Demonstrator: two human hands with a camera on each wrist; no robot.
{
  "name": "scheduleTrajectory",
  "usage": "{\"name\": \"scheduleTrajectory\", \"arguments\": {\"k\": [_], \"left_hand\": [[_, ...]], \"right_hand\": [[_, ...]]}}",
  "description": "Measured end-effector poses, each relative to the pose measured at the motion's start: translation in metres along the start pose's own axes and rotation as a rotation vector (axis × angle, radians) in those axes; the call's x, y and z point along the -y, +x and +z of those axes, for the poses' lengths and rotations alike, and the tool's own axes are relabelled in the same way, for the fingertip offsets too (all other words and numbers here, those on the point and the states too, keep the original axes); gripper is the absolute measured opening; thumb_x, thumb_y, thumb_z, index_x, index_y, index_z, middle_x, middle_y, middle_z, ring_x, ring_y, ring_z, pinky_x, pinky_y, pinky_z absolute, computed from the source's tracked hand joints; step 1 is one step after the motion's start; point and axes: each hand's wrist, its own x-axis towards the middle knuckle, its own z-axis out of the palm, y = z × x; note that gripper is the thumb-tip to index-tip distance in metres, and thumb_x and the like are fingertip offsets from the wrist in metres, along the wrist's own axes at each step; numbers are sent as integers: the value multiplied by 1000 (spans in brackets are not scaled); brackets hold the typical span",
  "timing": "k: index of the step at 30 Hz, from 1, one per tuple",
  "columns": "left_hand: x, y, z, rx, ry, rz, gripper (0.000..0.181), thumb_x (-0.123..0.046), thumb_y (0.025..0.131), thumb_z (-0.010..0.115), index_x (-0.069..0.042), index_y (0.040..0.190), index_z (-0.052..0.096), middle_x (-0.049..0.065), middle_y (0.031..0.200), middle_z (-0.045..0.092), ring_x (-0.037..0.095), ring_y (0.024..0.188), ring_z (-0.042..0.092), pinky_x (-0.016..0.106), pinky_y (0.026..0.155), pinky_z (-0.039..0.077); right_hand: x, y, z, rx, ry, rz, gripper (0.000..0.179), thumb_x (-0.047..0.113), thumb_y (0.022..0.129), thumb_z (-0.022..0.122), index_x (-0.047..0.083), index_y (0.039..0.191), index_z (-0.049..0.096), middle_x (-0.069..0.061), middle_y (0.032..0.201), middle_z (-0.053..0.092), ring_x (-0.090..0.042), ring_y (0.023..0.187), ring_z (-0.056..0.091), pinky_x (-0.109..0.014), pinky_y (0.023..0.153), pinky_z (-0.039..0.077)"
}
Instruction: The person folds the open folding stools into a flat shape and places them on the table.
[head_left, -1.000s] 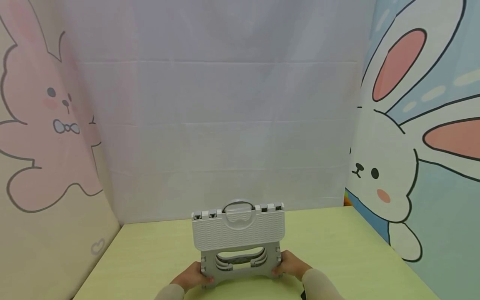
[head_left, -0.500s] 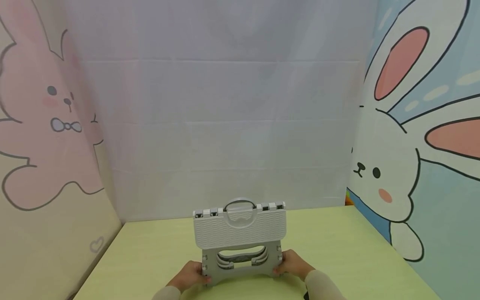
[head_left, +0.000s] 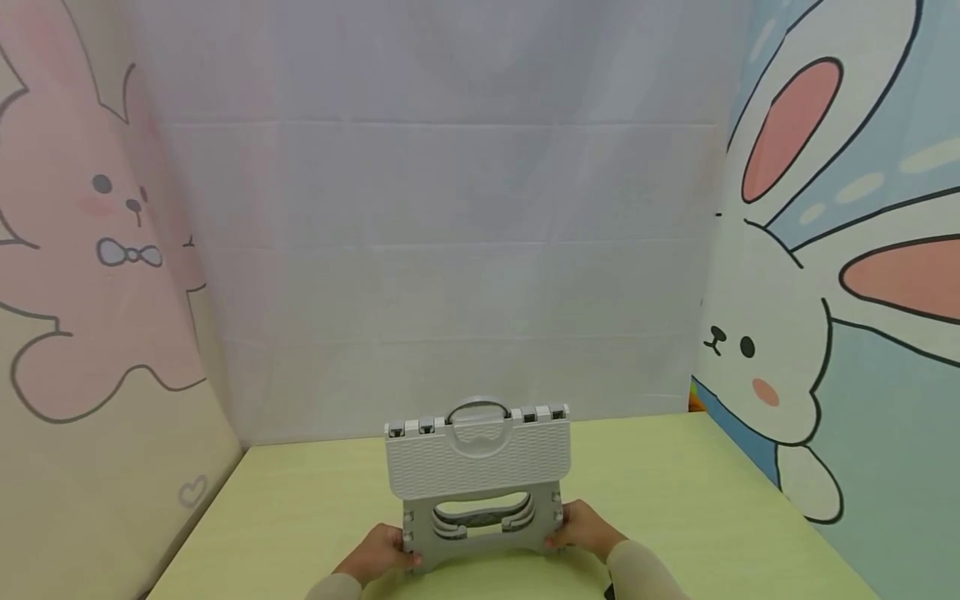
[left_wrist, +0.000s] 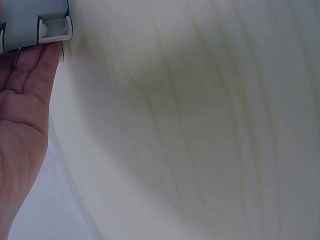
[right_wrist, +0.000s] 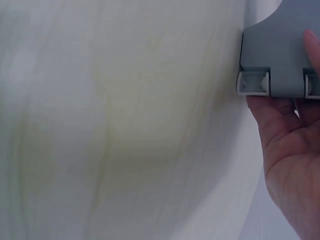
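Note:
A folding step stool (head_left: pixel 480 458), grey and white plastic, is folded flat and held upright near the table's front edge. Its woven-textured panel and a loop handle are at the top; grey legs with an oval cut-out are below. My left hand (head_left: pixel 375 553) grips the lower left side, thumb across the front. The lower right side is held by my right hand (head_left: pixel 587 530) in the same way. In the left wrist view the fingers (left_wrist: pixel 35 70) lie behind a grey hinged edge (left_wrist: pixel 37 22). The right wrist view shows my palm (right_wrist: pixel 295 160) under the other hinged corner (right_wrist: pixel 277 55).
A pale yellow-green wood-grain table (head_left: pixel 315 483) lies beneath the stool. Behind it hangs a white creased sheet (head_left: pixel 450 250). Side walls carry a pink rabbit (head_left: pixel 97 250) and a white rabbit (head_left: pixel 772 333). A small dark object (head_left: pixel 609 591) shows by the right sleeve.
Both hands keep their hold on the stool, which stays in nearly the same place. The whole view shifts slightly, as the head camera moves a little.

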Motion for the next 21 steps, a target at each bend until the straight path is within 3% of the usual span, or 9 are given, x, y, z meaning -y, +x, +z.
{"name": "scheduleTrajectory", "arguments": {"k": [10, 15, 21], "left_hand": [[0, 2, -1, 8, 10, -10, 18, 6, 74, 72, 16, 88, 67, 24, 89, 70, 20, 85, 66, 34, 75, 53], [1, 0, 1, -62, 89, -20, 17, 2, 73, 76, 13, 85, 69, 21, 85, 71, 21, 82, 67, 37, 74, 53], [4, -6, -3, -160, 197, -11, 22, -12, 71, 82, 4, 82, 72, 12, 80, 72, 18, 77, 64, 39, 72, 52]], "right_hand": [[0, 1, 1, -4, 4, 0, 29, -11, 68, 72, -18, 96, 64, -25, 95, 69, -32, 86, 68, -40, 76, 56], [-1, 0, 1, -9, -6, -2, 28, -9, 69, 73, -17, 94, 65, -25, 92, 69, -31, 84, 69, -39, 74, 56], [-12, -3, -5, -29, -62, 1, 23, 4, 73, 75, -12, 88, 70, -15, 80, 72, -13, 68, 62, -30, 62, 52]]}}
